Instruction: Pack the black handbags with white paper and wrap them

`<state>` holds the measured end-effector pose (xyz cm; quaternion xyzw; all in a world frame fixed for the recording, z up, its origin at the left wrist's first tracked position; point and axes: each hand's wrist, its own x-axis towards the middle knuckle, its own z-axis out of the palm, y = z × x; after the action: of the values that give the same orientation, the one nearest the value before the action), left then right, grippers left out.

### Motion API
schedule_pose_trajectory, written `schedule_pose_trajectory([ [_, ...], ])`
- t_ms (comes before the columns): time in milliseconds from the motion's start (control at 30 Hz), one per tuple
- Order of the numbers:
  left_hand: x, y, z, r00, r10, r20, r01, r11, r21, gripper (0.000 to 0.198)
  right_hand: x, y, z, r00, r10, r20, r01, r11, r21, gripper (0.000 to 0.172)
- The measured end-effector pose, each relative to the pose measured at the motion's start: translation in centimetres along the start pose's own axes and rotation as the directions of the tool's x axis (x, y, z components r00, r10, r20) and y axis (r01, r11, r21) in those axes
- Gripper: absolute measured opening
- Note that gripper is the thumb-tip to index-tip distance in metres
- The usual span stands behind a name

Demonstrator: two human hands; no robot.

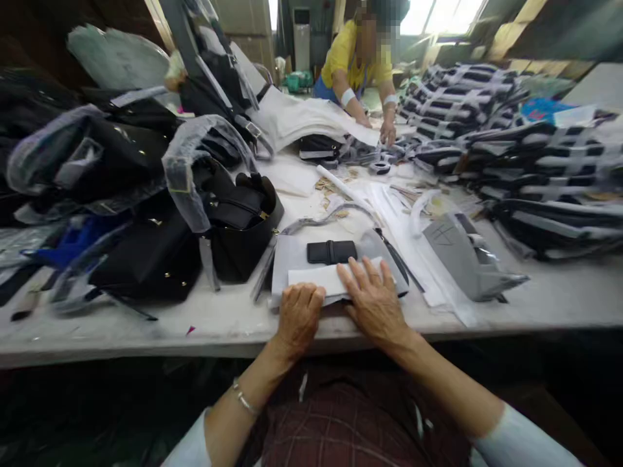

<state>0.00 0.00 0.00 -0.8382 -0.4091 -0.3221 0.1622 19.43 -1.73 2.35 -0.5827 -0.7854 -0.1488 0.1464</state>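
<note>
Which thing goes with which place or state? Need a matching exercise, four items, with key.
Things
1. Grey angular tape dispenser
2. Small black rectangular piece with a central band
3. Bare left hand
4. Bare right hand

Places or states
A. Fingers spread over the flat white sheet
B. Just beyond that sheet
C. Right of the long white strips
D. Fingers curled at the sheet's near left edge

Pairs: 1-C, 2-B, 3-D, 4-A

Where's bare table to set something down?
Bare tabletop shows right of the grey dispenser, before the striped pile; a narrower strip, with a pink scrap, fronts the black bags. Crowded: the left side, and beyond the left hand and right hand.
</note>
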Motion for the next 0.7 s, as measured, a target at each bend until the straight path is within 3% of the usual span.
schedule_pose_trajectory([
  [67,1.0,-0.1,-1.3,0.99,-0.023,0.139,0.029,0.998,-0.046,0.028,0.0,0.0,0.1,1.0,-0.006,0.005,0.007,1.0,-0.005,0.082],
  [167,1.9,-0.7,-2.7,0.972,-0.027,0.234,0.061,0.988,-0.14,0.048,0.1,0.1,0.1,1.0,-0.009,0.007,0.009,1.0,0.005,0.078],
  [300,2.0,-2.4,-3.3,0.977,-0.097,0.189,0.139,0.965,-0.222,0.057,0.3,0.4,0.4,1.0,-0.003,-0.006,0.003,0.999,0.049,0.074],
  [500,2.2,-5.3,-2.6,0.917,-0.282,0.282,0.375,0.849,-0.373,0.064,0.4,0.8,0.8,1.0,-0.013,-0.018,0.014,0.996,0.088,0.071],
  [700,2.9,-6.8,-1.6,0.884,-0.349,0.311,0.437,0.853,-0.285,0.049,0.4,0.4,0.5,1.0,-0.03,0.01,0.029,0.998,0.055,0.068],
])
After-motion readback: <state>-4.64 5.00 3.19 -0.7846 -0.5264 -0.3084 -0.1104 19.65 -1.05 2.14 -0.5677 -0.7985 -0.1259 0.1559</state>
